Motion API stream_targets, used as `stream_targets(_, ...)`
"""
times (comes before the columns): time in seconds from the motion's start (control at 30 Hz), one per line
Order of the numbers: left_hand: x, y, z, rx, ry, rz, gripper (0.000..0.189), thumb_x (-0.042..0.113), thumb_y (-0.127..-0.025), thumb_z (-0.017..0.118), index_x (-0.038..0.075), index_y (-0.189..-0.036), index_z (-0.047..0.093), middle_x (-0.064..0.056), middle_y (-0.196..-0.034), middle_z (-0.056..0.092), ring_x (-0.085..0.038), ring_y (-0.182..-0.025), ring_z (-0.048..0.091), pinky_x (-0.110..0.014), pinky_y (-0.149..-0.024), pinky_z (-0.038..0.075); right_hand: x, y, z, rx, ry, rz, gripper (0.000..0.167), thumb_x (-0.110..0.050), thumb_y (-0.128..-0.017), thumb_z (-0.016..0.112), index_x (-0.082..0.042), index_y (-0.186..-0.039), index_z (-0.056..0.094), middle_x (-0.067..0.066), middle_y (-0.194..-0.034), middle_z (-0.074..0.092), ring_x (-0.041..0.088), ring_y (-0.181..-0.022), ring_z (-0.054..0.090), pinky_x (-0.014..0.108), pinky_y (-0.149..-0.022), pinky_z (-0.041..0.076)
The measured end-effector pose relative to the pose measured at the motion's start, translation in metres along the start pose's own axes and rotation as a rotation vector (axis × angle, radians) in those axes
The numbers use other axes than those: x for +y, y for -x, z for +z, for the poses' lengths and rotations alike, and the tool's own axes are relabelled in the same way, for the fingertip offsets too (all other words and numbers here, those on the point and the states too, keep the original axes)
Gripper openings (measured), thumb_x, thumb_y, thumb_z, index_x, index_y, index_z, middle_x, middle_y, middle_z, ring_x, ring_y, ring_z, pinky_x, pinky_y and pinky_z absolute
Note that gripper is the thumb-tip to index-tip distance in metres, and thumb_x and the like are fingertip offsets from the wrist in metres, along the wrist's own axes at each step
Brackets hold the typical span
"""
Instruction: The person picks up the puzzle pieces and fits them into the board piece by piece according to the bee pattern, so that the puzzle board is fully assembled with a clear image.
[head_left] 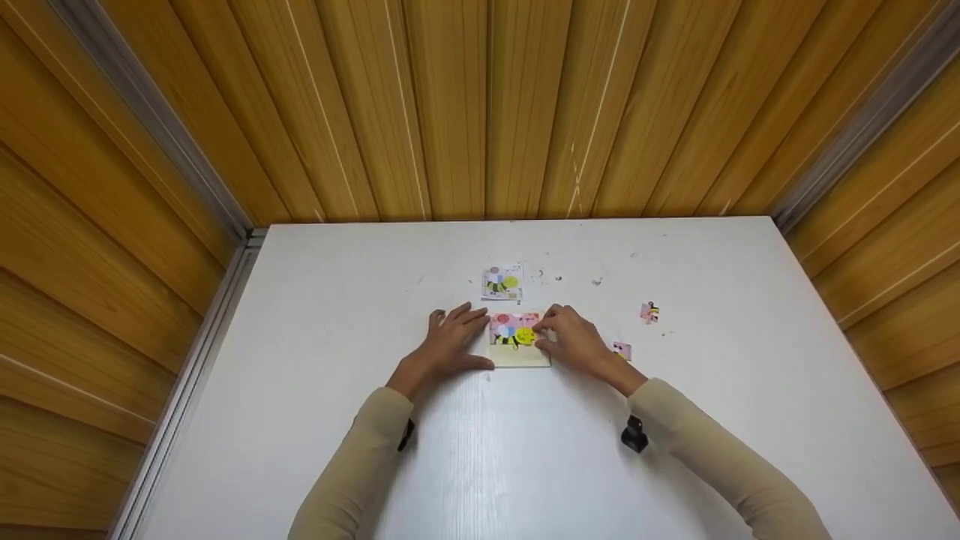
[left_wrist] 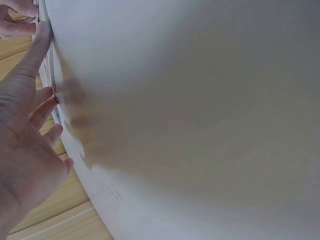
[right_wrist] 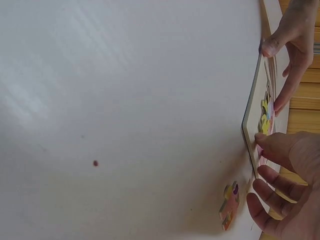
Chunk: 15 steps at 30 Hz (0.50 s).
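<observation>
Spreading its fingers wide, the left hand [head_left: 452,341] touches the left edge of the puzzle board [head_left: 520,357], at the centre of the head view. The right hand [head_left: 576,339], thumb and forefinger narrowly spaced, touches the board's right side; whether it pinches anything cannot be told. Two loose puzzle pieces [head_left: 650,313] lie right of centre.

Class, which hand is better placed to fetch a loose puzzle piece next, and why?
Probably the right hand, once free: the loose pieces lie on its side of the board, while the left hand is at the opposite edge.
</observation>
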<state>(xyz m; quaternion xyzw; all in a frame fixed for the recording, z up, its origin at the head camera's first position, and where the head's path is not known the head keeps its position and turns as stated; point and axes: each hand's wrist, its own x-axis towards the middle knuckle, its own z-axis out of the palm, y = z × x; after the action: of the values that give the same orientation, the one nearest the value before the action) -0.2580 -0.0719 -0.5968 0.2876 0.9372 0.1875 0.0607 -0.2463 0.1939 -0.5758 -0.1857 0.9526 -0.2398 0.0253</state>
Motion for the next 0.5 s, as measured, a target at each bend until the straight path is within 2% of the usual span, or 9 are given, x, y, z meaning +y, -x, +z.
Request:
stream_targets(0.23, 0.0000, -0.0006, 0.0012, -0.012, -0.018, -0.008, 0.092, 0.061, -0.084, 0.075, 0.012, -0.156, 0.043, -0.002, -0.165, 0.038, -0.030, -0.157, 0.025, -0.062, -0.119, 0.021, -0.0053, -0.0005, -0.0016, -0.020, 0.030, 0.013, 0.026, -0.017, -0.093, 0.075, -0.003, -0.114, 0.077, 0.013, -0.117, 0.067, 0.027, -0.110, 0.061, 0.047, -0.095, 0.054)
stream_targets(0.37, 0.0000, -0.0013, 0.0006, -0.002, -0.029, -0.011, 0.092, 0.061, -0.083, 0.076, 0.012, -0.155, 0.045, -0.003, -0.165, 0.039, -0.031, -0.156, 0.027, -0.063, -0.118, 0.022, -0.0074, -0.0016, 0.0008, 0.013, 0.061, -0.034, 0.029, -0.019, -0.093, 0.075, -0.004, -0.118, 0.076, 0.014, -0.119, 0.068, 0.029, -0.110, 0.062, 0.047, -0.094, 0.055)
stream_targets(0.5, 0.0010, -0.0018, 0.0004, 0.010, -0.035, -0.002, 0.091, 0.060, -0.083, 0.077, 0.011, -0.154, 0.046, -0.004, -0.163, 0.042, -0.032, -0.155, 0.029, -0.064, -0.117, 0.024, -0.0068, -0.0022, 0.0054, 0.038, 0.043, -0.067, 0.029, -0.021, -0.092, 0.077, -0.005, -0.117, 0.077, 0.014, -0.118, 0.068, 0.029, -0.110, 0.061, 0.047, -0.092, 0.055)
